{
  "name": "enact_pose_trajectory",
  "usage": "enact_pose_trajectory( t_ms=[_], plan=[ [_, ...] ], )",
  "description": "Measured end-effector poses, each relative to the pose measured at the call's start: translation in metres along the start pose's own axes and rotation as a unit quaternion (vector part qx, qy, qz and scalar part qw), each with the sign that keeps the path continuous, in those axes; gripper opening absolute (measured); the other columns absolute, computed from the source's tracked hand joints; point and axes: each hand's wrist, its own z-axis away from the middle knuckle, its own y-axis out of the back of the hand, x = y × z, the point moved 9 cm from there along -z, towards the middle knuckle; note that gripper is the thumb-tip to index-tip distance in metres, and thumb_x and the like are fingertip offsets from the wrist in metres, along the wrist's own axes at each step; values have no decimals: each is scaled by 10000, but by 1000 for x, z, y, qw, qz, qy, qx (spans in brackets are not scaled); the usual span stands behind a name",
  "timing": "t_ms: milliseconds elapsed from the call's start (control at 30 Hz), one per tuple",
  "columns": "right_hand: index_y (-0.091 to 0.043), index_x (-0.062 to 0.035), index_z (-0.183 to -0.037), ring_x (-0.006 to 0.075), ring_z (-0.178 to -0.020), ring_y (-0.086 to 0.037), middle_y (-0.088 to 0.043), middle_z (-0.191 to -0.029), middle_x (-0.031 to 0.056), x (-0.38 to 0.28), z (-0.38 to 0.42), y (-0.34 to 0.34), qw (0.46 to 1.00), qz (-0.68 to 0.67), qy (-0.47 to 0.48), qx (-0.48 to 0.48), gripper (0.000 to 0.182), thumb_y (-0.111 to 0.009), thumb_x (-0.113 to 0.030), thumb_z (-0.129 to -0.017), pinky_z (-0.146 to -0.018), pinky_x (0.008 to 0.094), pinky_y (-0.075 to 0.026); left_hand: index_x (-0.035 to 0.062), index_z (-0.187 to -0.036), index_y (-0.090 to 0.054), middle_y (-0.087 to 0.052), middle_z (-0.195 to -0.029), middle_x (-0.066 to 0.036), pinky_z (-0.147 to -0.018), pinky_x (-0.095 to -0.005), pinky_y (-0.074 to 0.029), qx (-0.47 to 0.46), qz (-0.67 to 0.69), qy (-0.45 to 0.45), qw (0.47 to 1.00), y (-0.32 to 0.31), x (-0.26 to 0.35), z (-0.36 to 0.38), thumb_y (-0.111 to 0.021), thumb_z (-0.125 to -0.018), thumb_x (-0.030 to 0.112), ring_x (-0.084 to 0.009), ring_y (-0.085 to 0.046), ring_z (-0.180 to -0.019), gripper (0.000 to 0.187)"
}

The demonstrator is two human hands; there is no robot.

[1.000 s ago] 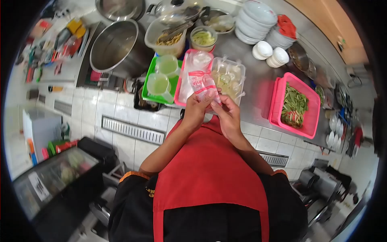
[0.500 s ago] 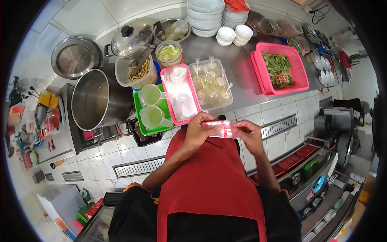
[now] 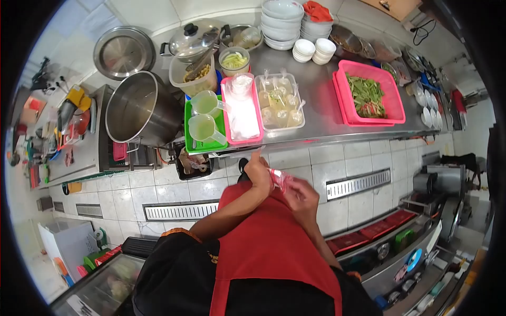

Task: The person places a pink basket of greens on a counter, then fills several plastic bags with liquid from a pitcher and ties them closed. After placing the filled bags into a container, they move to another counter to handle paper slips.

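A red-and-white plastic packet (image 3: 277,179) is held between my two hands in front of the red apron. My left hand (image 3: 258,173) is closed on its left end, with one finger pointing up towards the counter edge. On the packet's other end, the fingers of my right hand (image 3: 301,195) are pinched together. The packet looks crumpled and tilted, partly hidden by both hands. Beyond my hands, on the counter, stand a pink tray (image 3: 227,105) with white plastic bags (image 3: 244,117), a green tray (image 3: 188,122) with two measuring jugs (image 3: 204,129), and a clear tub (image 3: 289,125) of knotted liquid-filled bags.
A tall steel pot (image 3: 132,108) stands at the left, near a lidded pan (image 3: 194,42). Stacked bowls (image 3: 282,23) line the back. Pink baskets (image 3: 341,100) hold leafy greens (image 3: 366,94) at the right. Floor grates (image 3: 358,183) are set in the tiles below.
The packet was stretched flat between both hands; now it is bunched and tilted. My hands have come closer together and lower, the right one below the left. The camera view has shifted.
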Motion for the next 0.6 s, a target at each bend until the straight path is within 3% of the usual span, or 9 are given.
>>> enact_pose_trajectory(
  t_ms=[133, 167, 233, 267, 367, 400, 500, 533, 600],
  plan=[
    [-692, 31, -1005, 174, -880, -644, -659, -1009, 124, 37, 55, 24, 966, -150, -209, -11, 177, -576, 32, -872, -759, 254, -510, 147, -523, -308, -321, -493, -2, -452, -294, -221, -82, 4, 18, 996, 17, -25, 51, -568, -884, 243, -114, -284, -457, 455],
    [-692, 31, -1005, 174, -880, -644, -659, -1009, 124, 44, 67, 34, 966, -153, -206, -12, 177, -576, 32, -872, -759, 254, -510, 147, -523, -308, -321, -493, -2, -452, -294, -221, -83, 3, 14, 996, 30, -33, 60, -568, -884, 243, -114, -284, -457, 455],
    [-694, 28, -999, 171, -858, -609, -639, -938, 105, 53, 80, 34, 981, -3, -153, -123, 179, -568, -4, -877, -766, 270, -494, 141, -519, -302, -313, -489, -6, -462, -300, -217, -206, -61, -48, 975, 27, -34, 76, -546, -896, 255, -110, -276, -464, 463],
    [-691, 24, -995, 186, -836, -575, -611, -895, 90, 29, 89, 22, 980, 33, -72, -183, 183, -555, -26, -884, -778, 284, -466, 129, -513, -291, -301, -481, -5, -467, -302, -211, -202, -82, -92, 972, 32, -28, 82, -532, -903, 271, -111, -276, -464, 480],
    [-683, 20, -972, 203, -872, -573, -607, -897, 91, 30, 109, 23, 967, 1, -28, -254, 168, -546, -19, -881, -801, 283, -446, 121, -500, -289, -295, -475, -5, -463, -299, -208, -250, -117, -95, 956, 42, -26, 99, -527, -906, 281, -113, -279, -462, 498],
    [-677, 20, -950, 221, -851, -568, -590, -911, 114, 29, 102, 29, 973, -87, -37, -210, 157, -570, 9, -836, -774, 292, -446, 124, -488, -282, -280, -475, -7, -462, -300, -212, -269, -113, -72, 954, 44, -27, 114, -529, -912, 295, -118, -277, -460, 520],
    [-678, 10, -898, 246, -837, -556, -563, -931, 147, 30, 115, 28, 965, 98, -11, -243, 145, -588, 35, -787, -763, 316, -443, 111, -485, -297, -303, -474, 3, -489, -298, -225, -184, -113, 13, 976, 59, -42, 113, -524, -915, 283, -106, -271, -479, 517],
    [-679, -15, -946, 286, -850, -546, -540, -941, 167, 21, 120, 22, 963, 75, 26, -256, 223, -578, 51, -758, -757, 360, -439, 107, -488, -321, -321, -468, -5, -477, -301, -227, -127, -73, 44, 988, 70, -49, 99, -529, -906, 309, -106, -285, -469, 509],
    [-654, -2, -1004, 261, -855, -550, -543, -926, 151, 30, 115, 20, 959, 96, 65, -259, 233, -570, 48, -793, -766, 347, -443, 106, -494, -326, -322, -473, 2, -473, -305, -227, -118, -87, -40, 988, 71, -37, 104, -531, -910, 304, -100, -291, -470, 505]
  ],
)
